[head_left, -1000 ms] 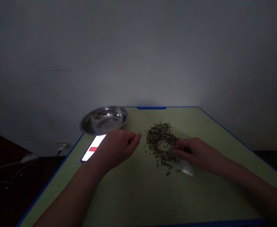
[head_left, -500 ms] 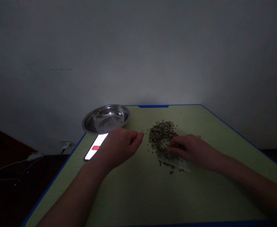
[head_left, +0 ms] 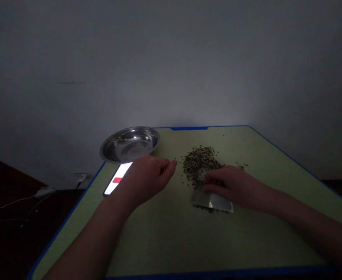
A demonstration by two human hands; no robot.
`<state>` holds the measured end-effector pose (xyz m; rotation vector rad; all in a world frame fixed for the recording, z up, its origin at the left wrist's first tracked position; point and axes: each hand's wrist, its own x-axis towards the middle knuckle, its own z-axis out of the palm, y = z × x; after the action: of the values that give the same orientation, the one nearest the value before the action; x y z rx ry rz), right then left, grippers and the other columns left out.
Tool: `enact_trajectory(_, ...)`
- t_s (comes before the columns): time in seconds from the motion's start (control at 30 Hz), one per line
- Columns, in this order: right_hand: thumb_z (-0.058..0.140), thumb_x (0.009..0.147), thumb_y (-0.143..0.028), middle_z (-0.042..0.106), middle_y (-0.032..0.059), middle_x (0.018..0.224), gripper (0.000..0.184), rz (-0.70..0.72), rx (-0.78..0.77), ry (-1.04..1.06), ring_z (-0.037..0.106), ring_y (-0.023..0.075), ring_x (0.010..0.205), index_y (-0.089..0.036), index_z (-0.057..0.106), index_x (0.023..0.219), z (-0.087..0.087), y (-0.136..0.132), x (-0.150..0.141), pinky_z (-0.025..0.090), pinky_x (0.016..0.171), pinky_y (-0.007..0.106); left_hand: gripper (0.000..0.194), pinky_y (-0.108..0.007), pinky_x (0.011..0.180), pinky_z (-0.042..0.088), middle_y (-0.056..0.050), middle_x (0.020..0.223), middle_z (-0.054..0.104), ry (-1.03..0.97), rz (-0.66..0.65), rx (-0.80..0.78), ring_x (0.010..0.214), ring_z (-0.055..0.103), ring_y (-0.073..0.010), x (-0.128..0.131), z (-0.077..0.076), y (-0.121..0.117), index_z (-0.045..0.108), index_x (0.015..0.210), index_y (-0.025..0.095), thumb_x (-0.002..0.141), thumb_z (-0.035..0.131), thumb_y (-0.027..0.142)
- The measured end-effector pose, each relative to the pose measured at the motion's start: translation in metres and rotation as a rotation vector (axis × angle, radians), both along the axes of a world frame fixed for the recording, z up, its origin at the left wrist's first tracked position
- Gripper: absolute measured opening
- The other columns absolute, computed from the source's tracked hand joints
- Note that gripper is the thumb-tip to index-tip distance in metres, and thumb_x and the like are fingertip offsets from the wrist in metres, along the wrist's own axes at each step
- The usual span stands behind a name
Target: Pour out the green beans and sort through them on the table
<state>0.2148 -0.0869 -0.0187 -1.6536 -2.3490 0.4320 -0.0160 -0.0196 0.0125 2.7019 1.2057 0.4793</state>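
Note:
My right hand (head_left: 227, 182) is closed on a small clear plastic bag (head_left: 213, 200), which lies low over the table at the near edge of a pile of small dark grains (head_left: 200, 161). Some grains show along the bag's near edge. My left hand (head_left: 151, 177) hovers left of the pile with thumb and fingers pinched together; whatever it may hold is too small or hidden to name. A few loose grains lie right of the pile, behind my right hand.
A shiny metal basin (head_left: 130, 144) stands at the table's back left corner. In front of it a lit phone (head_left: 116, 181) lies partly behind my left wrist. The pale green table (head_left: 165, 241) has a blue rim. A wall rises behind; cables and a plug (head_left: 82, 179) are at the left.
My right hand has moved left and slightly nearer across the pile, drawing the plastic bag with it over the near grains. My left hand stays pinched in nearly the same place.

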Motion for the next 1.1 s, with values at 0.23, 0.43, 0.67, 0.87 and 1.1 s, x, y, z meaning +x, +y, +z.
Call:
enact_trajectory(0.23, 0.055, 0.086, -0.034, 0.065, -0.0006, 0.064, 0.019, -0.004, -0.061, 0.038, 0.055, 0.0126, 0.058, -0.022, 0.066, 0.076, 0.002, -0.015, -0.012, 0.031, 0.053, 0.025, 0.048, -0.027, 0.049, 0.016, 0.004, 0.045, 0.034, -0.001, -0.001, 0.012, 0.043, 0.03, -0.008, 0.001, 0.0, 0.001, 0.047, 0.05, 0.016, 0.09, 0.039, 0.04)
enact_trajectory(0.43, 0.055, 0.086, -0.034, 0.064, -0.0009, 0.061, 0.021, 0.031, -0.088, 0.063, 0.054, 0.0116, 0.054, -0.022, 0.066, 0.074, -0.002, -0.027, -0.018, 0.03, 0.051, 0.025, 0.047, -0.027, 0.049, 0.016, 0.004, 0.045, 0.034, 0.003, 0.0, 0.009, 0.044, 0.03, -0.0083, 0.002, 0.0, 0.0, 0.047, 0.05, 0.017, 0.09, 0.039, 0.041)
enact_trajectory(0.67, 0.056, 0.086, -0.033, 0.066, -0.0008, 0.063, 0.019, 0.043, -0.147, 0.082, 0.056, 0.0114, 0.055, -0.022, 0.067, 0.075, -0.001, -0.037, -0.027, 0.032, 0.051, 0.025, 0.046, -0.028, 0.05, 0.016, 0.004, 0.046, 0.033, -0.008, -0.005, -0.008, 0.044, 0.03, -0.0083, 0.002, 0.0, 0.0, 0.048, 0.051, 0.017, 0.09, 0.04, 0.041)
enact_trajectory(0.87, 0.056, 0.086, -0.032, 0.069, 0.0001, 0.068, 0.019, 0.12, -0.201, 0.126, 0.059, 0.0123, 0.059, -0.022, 0.069, 0.079, -0.003, -0.047, -0.033, 0.036, 0.054, 0.025, 0.046, -0.029, 0.05, 0.016, 0.004, 0.045, 0.033, -0.007, -0.01, -0.001, 0.044, 0.029, -0.0092, 0.002, -0.001, 0.0, 0.049, 0.05, 0.017, 0.09, 0.039, 0.039)
enact_trajectory(1.1, 0.055, 0.087, -0.034, 0.069, -0.0018, 0.07, 0.018, 0.181, -0.24, 0.179, 0.06, 0.0108, 0.062, -0.022, 0.068, 0.08, -0.001, -0.047, -0.035, 0.037, 0.056, 0.023, 0.047, -0.029, 0.05, 0.017, 0.004, 0.046, 0.031, -0.021, -0.021, 0.002, 0.044, 0.027, -0.0086, 0.002, -0.002, 0.0, 0.049, 0.05, 0.017, 0.09, 0.039, 0.04)
